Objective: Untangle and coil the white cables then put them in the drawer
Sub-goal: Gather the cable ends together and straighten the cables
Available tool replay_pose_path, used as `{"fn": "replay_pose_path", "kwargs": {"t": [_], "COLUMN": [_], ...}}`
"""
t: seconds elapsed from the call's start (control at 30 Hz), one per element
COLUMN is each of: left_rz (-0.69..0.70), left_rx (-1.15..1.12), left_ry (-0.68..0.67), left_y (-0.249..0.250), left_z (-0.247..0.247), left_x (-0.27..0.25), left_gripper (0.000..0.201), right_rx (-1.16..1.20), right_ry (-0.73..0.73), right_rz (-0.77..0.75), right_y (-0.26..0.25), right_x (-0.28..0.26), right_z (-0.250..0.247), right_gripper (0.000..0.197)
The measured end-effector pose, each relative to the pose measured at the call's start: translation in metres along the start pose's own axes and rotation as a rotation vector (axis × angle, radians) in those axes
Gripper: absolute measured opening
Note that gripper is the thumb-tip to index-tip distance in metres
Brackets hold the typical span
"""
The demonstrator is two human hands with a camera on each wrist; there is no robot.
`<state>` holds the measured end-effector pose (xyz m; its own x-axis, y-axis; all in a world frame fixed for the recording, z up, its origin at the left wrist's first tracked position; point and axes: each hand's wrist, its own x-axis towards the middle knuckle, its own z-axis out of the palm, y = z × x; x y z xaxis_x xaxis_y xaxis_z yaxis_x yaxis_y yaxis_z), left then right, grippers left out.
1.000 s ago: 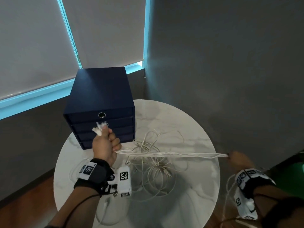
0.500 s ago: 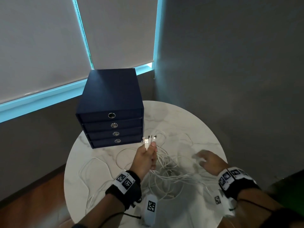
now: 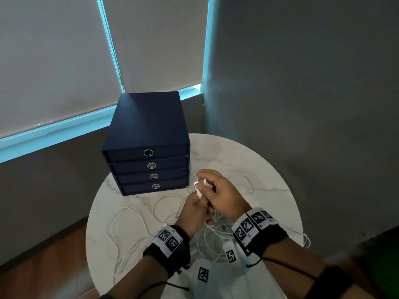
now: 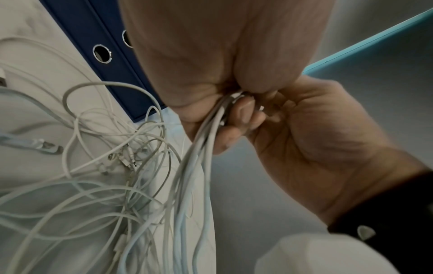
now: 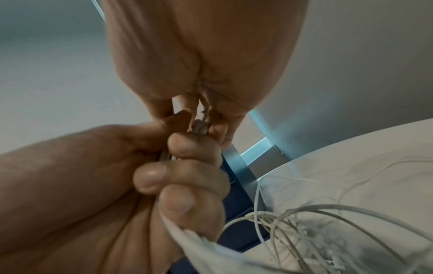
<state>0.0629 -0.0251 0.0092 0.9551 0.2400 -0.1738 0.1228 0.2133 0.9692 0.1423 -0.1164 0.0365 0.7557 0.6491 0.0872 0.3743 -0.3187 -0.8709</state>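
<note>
The white cables (image 3: 207, 231), bunched at their plug ends by both curled hands, left (image 3: 194, 209) and right (image 3: 222, 195), should be drawn out evenly above the desk (image 3: 269, 190) before coiling.

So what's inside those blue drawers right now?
Cannot tell: all four drawers of the blue drawer unit are closed. The white cables lie tangled on the table, outside.
</note>
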Motion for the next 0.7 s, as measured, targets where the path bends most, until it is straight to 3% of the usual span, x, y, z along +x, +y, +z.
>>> {"fn": "replay_pose_path", "kwargs": {"t": [0.33, 0.5, 0.7], "left_rz": [-0.031, -0.027, -0.065], "left_rx": [0.037, 0.096, 0.084], "left_ry": [-0.027, -0.045, -0.048], "left_y": [-0.006, -0.001, -0.002], "left_z": [0.003, 0.008, 0.008], "left_x": [0.000, 0.001, 0.002], "left_gripper": [0.032, 0.031, 0.029], "right_rx": [0.009, -0.133, 0.028], "right_ry": [0.012, -0.001, -0.031], "right_rz": [0.065, -0.030, 0.121], "right_y": [-0.003, -0.004, -0.009], "right_x": [-0.005, -0.004, -0.002], "right_z": [-0.003, -0.003, -0.009], "right_gripper": [0.021, 0.024, 0.013]}}
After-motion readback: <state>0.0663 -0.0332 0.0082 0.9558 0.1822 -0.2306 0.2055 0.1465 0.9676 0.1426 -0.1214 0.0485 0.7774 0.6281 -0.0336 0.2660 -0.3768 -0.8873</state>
